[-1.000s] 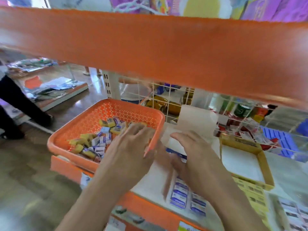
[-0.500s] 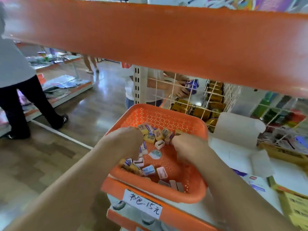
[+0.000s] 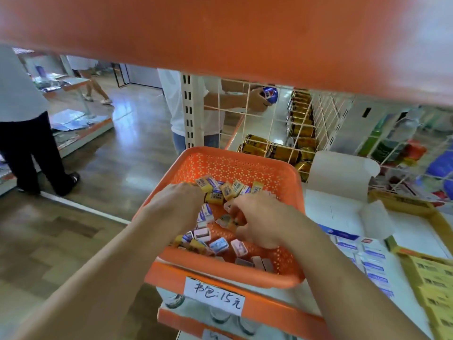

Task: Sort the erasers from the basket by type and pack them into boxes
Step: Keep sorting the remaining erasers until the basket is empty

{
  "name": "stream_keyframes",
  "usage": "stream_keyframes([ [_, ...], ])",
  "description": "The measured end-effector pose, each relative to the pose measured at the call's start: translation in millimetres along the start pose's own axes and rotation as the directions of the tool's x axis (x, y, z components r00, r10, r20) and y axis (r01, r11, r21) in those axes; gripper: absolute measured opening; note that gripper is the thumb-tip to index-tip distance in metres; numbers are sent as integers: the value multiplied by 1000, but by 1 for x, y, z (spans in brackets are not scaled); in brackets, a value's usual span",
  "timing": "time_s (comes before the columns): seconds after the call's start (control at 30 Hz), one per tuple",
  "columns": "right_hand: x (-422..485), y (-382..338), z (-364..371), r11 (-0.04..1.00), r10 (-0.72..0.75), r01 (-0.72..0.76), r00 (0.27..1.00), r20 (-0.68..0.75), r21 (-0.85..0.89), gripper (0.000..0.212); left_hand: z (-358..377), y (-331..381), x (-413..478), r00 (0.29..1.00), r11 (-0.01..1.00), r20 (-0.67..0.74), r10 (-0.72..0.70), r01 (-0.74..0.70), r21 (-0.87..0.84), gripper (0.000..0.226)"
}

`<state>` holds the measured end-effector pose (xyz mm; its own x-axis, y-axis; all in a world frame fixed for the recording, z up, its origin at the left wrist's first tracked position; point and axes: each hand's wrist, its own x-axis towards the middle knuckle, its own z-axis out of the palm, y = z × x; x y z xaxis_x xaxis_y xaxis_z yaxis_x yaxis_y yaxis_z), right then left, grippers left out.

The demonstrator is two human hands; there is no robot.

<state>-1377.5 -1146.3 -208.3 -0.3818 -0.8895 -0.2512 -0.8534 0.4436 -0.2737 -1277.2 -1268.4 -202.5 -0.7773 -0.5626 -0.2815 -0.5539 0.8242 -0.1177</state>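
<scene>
Since the frame half a second ago, our right hand (image 3: pixel 259 222) has slid a little inward, toward the middle of the orange basket (image 3: pixel 232 165), while our left hand (image 3: pixel 179 204) stays over the left part of the pile. Both hands are knuckles up inside the basket, with fingers curled down among the erasers (image 3: pixel 221 191). The left fingertips reach the yellow-sleeved ones heaped against the far wall. The right fingertips close around a small pale piece near the centre. Blur and the backs of our hands hide the fingertips, so we cannot tell whether either hand has actually pinched an eraser. More erasers in blue, pink and yellow wrappers lie loose on the basket floor below our wrists. The basket sits at the front left corner of the shelf (image 3: pixel 269 301), just above a handwritten price label (image 3: pixel 217 294). To its right an open white box (image 3: pixel 343 182) stands with its lid up. Farther right lies a yellow box (image 3: pixel 404 204), well apart from our hands.
</scene>
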Motion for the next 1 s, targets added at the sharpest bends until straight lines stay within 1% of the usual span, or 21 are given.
stream_keyframes([
  [0.07,-7,-1,-1,996,-26,30,999,-46,84,36,0,-2,-6,998,995,-60,28,-33,-95,30],
  [0.13,-16,0,-3,983,-45,67,991,-125,173,35,-1,-7,-8,987,953,-135,82,-117,-278,27],
  [0.23,-30,6,-7,968,-35,104,957,-288,229,32,-4,-6,-16,962,789,-234,142,-253,-560,29],
  [0.3,-43,12,-10,958,-3,111,926,-377,264,31,-5,1,-24,946,679,-289,149,-310,-666,32],
  [0.43,-73,31,-14,899,104,127,869,-485,419,38,-8,29,-36,918,437,-363,163,-397,-807,39],
  [0.53,-99,52,-12,871,196,111,814,-546,478,37,-14,59,-43,891,300,-403,211,-451,-840,42],
  [0.67,-137,89,-6,849,322,54,736,-595,526,51,-18,111,-48,848,147,-428,313,-489,-860,37],
  [0.73,-159,109,-2,842,371,8,718,-589,540,45,-15,141,-49,823,106,-421,382,-491,-865,34],
  [0.8,-181,128,2,817,431,-40,706,-563,575,31,-11,171,-50,803,101,-393,448,-482,-870,37],
  [0.83,-193,140,5,801,468,-68,692,-549,595,27,-8,187,-50,802,122,-379,462,-480,-869,38],
  [0.93,-229,176,13,753,571,-167,647,-505,637,25,3,231,-52,804,190,-381,457,-507,-841,38],
  [1.0,-247,194,16,747,594,-245,664,-454,619,27,9,253,-54,801,239,-383,460,-527,-816,40],
])
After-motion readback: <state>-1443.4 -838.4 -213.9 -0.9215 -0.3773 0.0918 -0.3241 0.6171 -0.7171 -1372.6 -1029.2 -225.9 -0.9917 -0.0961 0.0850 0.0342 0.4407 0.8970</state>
